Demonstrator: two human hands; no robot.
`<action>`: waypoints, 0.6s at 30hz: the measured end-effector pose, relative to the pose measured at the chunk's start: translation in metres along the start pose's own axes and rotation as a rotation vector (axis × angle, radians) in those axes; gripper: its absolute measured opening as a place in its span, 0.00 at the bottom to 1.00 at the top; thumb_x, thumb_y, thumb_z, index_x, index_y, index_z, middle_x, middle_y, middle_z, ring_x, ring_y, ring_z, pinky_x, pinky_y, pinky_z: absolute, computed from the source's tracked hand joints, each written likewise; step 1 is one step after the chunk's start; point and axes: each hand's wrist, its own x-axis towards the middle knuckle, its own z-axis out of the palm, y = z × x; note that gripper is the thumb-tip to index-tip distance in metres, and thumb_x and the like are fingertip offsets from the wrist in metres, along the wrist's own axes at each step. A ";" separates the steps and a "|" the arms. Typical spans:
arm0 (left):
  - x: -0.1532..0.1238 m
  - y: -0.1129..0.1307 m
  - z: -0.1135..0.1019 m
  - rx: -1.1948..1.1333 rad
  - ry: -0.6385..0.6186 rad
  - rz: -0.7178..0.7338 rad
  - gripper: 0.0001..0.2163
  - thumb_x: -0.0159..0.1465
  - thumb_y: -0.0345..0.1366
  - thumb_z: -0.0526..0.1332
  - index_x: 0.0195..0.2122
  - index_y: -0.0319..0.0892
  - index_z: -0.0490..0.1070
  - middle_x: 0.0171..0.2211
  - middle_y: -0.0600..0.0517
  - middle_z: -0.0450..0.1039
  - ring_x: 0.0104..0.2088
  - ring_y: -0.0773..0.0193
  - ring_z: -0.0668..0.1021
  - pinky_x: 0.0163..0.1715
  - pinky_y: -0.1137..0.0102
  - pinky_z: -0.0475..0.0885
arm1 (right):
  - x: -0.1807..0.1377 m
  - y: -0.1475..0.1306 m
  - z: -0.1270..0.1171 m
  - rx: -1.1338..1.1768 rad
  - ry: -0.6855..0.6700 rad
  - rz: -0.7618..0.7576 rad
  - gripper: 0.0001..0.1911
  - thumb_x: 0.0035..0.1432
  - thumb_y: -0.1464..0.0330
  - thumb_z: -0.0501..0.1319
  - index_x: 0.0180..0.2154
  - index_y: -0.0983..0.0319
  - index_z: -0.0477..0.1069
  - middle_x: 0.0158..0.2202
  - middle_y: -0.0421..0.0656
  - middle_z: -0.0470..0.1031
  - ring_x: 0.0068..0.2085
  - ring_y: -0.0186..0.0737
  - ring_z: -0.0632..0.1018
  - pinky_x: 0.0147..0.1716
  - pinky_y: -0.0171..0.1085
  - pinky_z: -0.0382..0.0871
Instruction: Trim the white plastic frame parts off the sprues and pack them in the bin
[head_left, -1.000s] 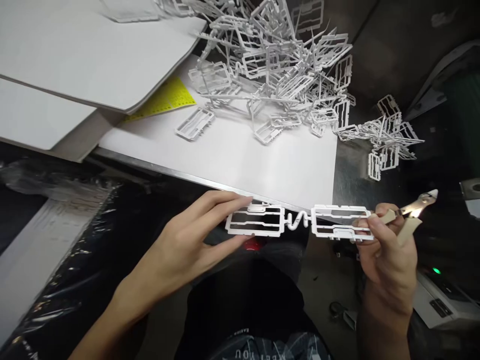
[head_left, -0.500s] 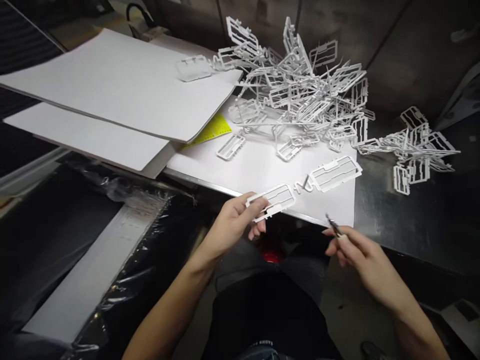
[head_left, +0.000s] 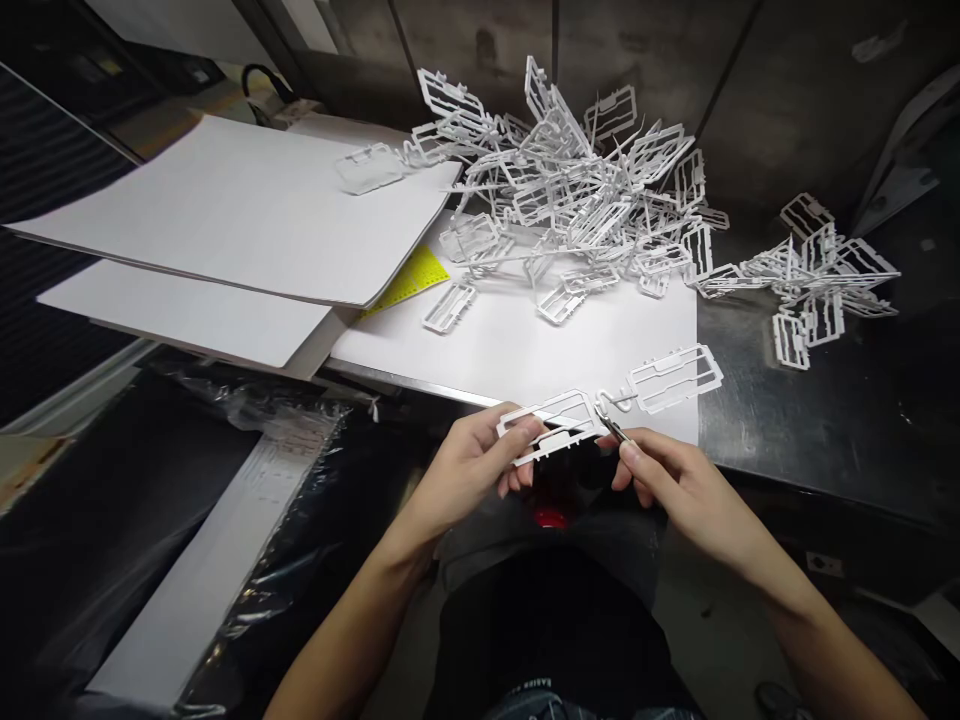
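Note:
Between thumb and fingers, my left hand [head_left: 480,455] grips the left end of a white plastic frame [head_left: 559,428]. A thin curved runner [head_left: 619,400] joins it to a second white frame [head_left: 675,378], which reaches out to the right above the table edge. My right hand [head_left: 667,470] is closed on a small pair of metal cutters [head_left: 613,428]. The cutters' tips are at the right end of the held frame, where the runner meets it. Whether their jaws are apart I cannot make out.
A tangled pile of white plastic frames [head_left: 570,190] covers the back of the white sheet [head_left: 495,350]. A smaller heap [head_left: 821,275] lies on the dark metal table to the right. Large white boards [head_left: 247,210] and a yellow perforated piece [head_left: 412,280] are at left. Below, a black-lined box [head_left: 97,520].
My right hand has moved left, bringing the cutters from open space to the joint beside the held frame. The held frames sit slightly lower in view, and the view has shifted a little.

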 end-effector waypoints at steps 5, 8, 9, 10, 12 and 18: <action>0.000 -0.001 0.002 0.026 -0.009 -0.008 0.22 0.66 0.56 0.67 0.37 0.38 0.74 0.20 0.54 0.73 0.19 0.72 0.71 0.19 0.78 0.65 | 0.000 0.003 0.000 0.042 0.012 -0.001 0.26 0.72 0.44 0.56 0.50 0.57 0.79 0.32 0.41 0.77 0.32 0.40 0.74 0.31 0.37 0.65; 0.000 0.001 0.003 0.025 -0.002 0.005 0.21 0.67 0.55 0.67 0.39 0.38 0.76 0.21 0.54 0.73 0.19 0.71 0.72 0.19 0.78 0.67 | 0.000 0.006 -0.001 0.034 0.014 -0.003 0.26 0.72 0.44 0.57 0.51 0.56 0.79 0.33 0.41 0.77 0.33 0.40 0.74 0.33 0.38 0.65; 0.000 0.003 0.002 0.033 0.027 0.036 0.21 0.68 0.54 0.66 0.42 0.37 0.77 0.23 0.53 0.75 0.20 0.70 0.74 0.20 0.77 0.69 | -0.001 0.008 -0.001 0.035 0.015 0.003 0.26 0.72 0.44 0.56 0.51 0.56 0.79 0.34 0.41 0.77 0.34 0.40 0.74 0.34 0.38 0.65; 0.000 0.003 0.001 0.057 0.078 0.087 0.21 0.69 0.53 0.65 0.44 0.37 0.78 0.25 0.52 0.77 0.21 0.70 0.75 0.22 0.76 0.72 | -0.002 0.010 -0.002 0.039 0.016 0.013 0.27 0.72 0.43 0.56 0.52 0.56 0.79 0.34 0.41 0.77 0.34 0.40 0.74 0.34 0.38 0.65; 0.003 0.003 -0.002 0.194 0.228 0.254 0.19 0.72 0.49 0.63 0.51 0.39 0.80 0.34 0.49 0.81 0.26 0.69 0.79 0.30 0.74 0.78 | -0.006 0.013 -0.002 0.053 0.017 0.034 0.27 0.72 0.42 0.55 0.53 0.56 0.78 0.34 0.40 0.76 0.33 0.40 0.74 0.35 0.39 0.66; 0.019 -0.022 -0.025 0.832 0.562 0.904 0.17 0.71 0.31 0.64 0.58 0.54 0.80 0.56 0.47 0.79 0.54 0.59 0.82 0.56 0.67 0.80 | -0.023 0.011 0.003 0.073 0.055 0.024 0.26 0.72 0.42 0.57 0.54 0.53 0.76 0.38 0.40 0.76 0.34 0.38 0.73 0.39 0.39 0.67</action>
